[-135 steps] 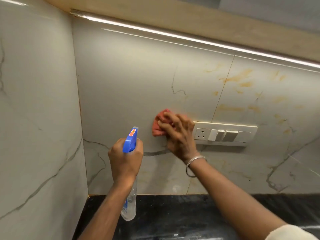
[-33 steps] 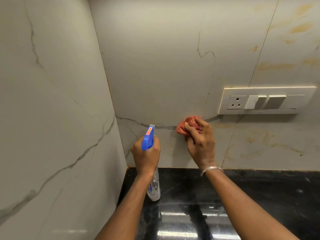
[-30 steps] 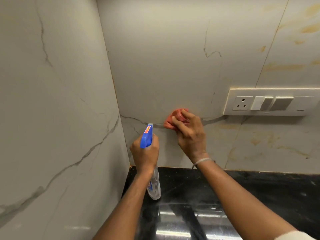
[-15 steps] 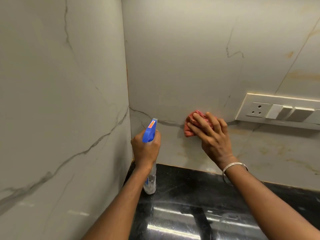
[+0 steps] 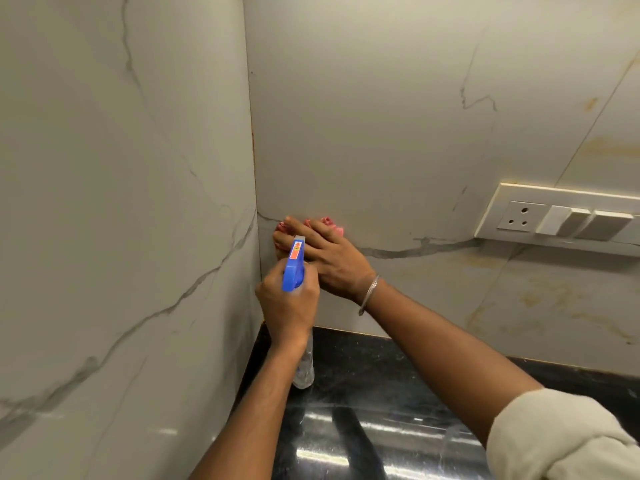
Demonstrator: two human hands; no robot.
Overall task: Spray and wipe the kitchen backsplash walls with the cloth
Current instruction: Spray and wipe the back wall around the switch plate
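right hand (image 5: 329, 261), fingers spread flat, pressing the pink cloth (image 5: 333, 226) against the backsplash wall (image 5: 381, 133) just right of the corner seam (image 5: 252, 133); left hand (image 5: 287, 303), lower and also just right of the seam, clenched round the upright blue-headed spray bottle (image 5: 293, 268).

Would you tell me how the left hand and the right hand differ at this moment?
The left hand grips the spray bottle; the right hand presses the pink cloth against the back wall by the corner. The right hand's wrist wears a bangle; the left hand's is bare. Both reach toward the corner.
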